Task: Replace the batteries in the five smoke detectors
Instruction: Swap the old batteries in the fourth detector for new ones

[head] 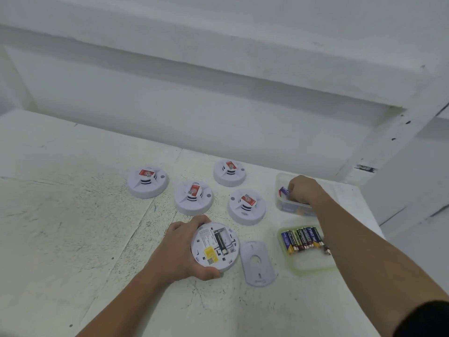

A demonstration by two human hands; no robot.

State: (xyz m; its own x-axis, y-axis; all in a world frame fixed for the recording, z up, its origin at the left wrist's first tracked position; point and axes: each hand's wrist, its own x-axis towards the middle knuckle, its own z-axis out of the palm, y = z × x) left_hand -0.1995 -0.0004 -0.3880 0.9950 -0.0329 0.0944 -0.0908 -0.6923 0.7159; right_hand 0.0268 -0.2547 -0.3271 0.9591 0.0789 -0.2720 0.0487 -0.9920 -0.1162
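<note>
My left hand grips an upturned white smoke detector by its rim, its open battery bay facing up with one dark battery inside. Its loose white cover plate lies flat just to the right. Several more white detectors with red labels sit face up behind: one at the far left, one in the middle, one at the back, one to the right. My right hand reaches into a clear tub and pinches a blue battery.
A green-rimmed clear tray holds several batteries in a row, near my right forearm. The white table ends at a wall behind and drops off at the right edge past the tubs.
</note>
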